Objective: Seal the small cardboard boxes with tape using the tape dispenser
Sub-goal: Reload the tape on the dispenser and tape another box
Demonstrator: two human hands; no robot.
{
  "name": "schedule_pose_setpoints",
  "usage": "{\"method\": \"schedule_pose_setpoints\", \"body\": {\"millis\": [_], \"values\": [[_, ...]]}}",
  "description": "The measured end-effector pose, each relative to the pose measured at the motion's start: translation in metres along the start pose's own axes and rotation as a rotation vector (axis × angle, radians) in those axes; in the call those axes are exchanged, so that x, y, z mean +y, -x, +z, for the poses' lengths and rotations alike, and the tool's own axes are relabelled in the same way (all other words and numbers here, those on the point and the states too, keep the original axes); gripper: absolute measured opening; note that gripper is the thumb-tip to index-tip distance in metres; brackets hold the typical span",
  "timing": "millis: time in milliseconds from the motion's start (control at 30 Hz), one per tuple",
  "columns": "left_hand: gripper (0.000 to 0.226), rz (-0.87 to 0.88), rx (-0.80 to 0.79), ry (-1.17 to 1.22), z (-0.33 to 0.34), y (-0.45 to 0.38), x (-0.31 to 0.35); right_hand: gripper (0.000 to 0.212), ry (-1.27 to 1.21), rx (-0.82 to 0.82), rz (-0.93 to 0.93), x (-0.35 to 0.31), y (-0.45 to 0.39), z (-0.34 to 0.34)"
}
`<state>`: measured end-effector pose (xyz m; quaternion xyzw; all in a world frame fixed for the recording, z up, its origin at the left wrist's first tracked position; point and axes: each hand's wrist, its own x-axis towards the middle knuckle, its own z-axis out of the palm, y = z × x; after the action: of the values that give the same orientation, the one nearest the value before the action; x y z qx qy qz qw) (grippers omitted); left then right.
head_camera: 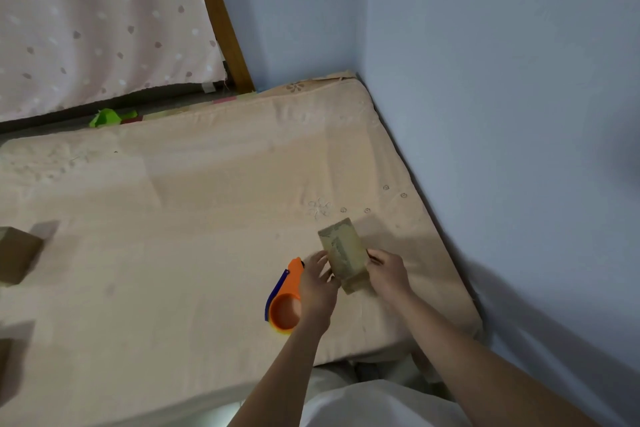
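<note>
A small brown cardboard box point(343, 253) stands on the beige mattress point(194, 204) near its right side. My left hand point(317, 284) grips the box's left side and my right hand point(386, 272) grips its right side. An orange and blue tape dispenser point(285, 303) lies on the mattress just left of my left hand, partly hidden behind my wrist. Another small cardboard box point(17, 255) sits at the far left edge of the view, and a corner of a third point(4, 355) shows below it.
Blue walls close in on the right and behind the mattress. A dotted pink cloth on a wooden frame point(221, 21) leans at the back left. A crumpled green scrap point(105, 117) lies in the gap behind the mattress. My white-clad lap point(374, 402) is at the bottom.
</note>
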<state>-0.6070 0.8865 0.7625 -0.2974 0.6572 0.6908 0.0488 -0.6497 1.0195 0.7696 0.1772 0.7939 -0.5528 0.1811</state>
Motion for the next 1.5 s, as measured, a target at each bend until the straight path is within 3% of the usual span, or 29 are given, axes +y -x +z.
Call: {"method": "schedule_pose_setpoints", "body": {"millis": [100, 167, 233, 333, 500, 633, 733, 800, 900, 1000, 1100, 1200, 1367, 1500], "values": [[0.053, -0.038, -0.064, -0.191, -0.002, -0.004, -0.003, 0.024, 0.107, 0.022, 0.112, 0.017, -0.006, -0.003], [0.047, 0.036, -0.018, -0.380, -0.002, -0.011, 0.005, 0.025, 0.118, 0.048, 0.193, 0.027, -0.010, -0.002], [0.047, 0.129, 0.015, -0.577, 0.000, -0.023, 0.022, 0.037, -0.058, 0.106, 0.354, 0.033, -0.012, 0.003], [0.055, 0.234, -0.066, -0.784, 0.005, -0.053, 0.041, 0.032, -0.380, 0.090, 0.477, 0.031, -0.010, 0.015], [0.069, 0.183, -0.259, -1.027, 0.013, -0.087, 0.047, 0.039, -0.561, 0.040, 0.517, 0.029, -0.015, 0.027], [0.034, 0.190, -0.251, -1.017, 0.012, -0.088, 0.040, 0.034, -0.391, 0.077, 0.524, 0.022, -0.025, 0.020], [0.043, 0.171, -0.182, -0.963, 0.006, -0.082, 0.038, 0.031, -0.183, 0.159, 0.475, 0.015, -0.039, 0.006], [0.048, 0.124, -0.169, -0.909, -0.001, -0.077, 0.034, 0.025, 0.049, 0.132, 0.391, 0.006, -0.047, -0.007], [0.041, -0.003, -0.200, -0.815, -0.011, -0.060, 0.030, 0.011, 0.326, -0.038, 0.170, -0.016, -0.059, -0.027], [0.027, -0.089, -0.250, -0.812, -0.016, -0.043, 0.024, 0.019, 0.587, -0.260, 0.002, -0.036, -0.069, -0.034], [0.029, -0.063, -0.275, -0.939, -0.014, -0.035, 0.012, 0.031, 0.739, -0.416, -0.129, -0.048, -0.071, -0.026], [0.024, -0.129, -0.251, -0.831, -0.009, -0.032, 0.000, 0.040, 0.740, -0.464, -0.189, -0.044, -0.068, -0.012], [0.043, -0.209, -0.171, -0.615, -0.006, -0.028, -0.008, 0.063, 0.466, -0.164, -0.096, -0.025, -0.052, -0.008], [0.048, -0.192, -0.164, -0.562, -0.001, -0.026, -0.008, 0.040, 0.297, -0.071, 0.155, -0.003, -0.033, -0.012]]}}
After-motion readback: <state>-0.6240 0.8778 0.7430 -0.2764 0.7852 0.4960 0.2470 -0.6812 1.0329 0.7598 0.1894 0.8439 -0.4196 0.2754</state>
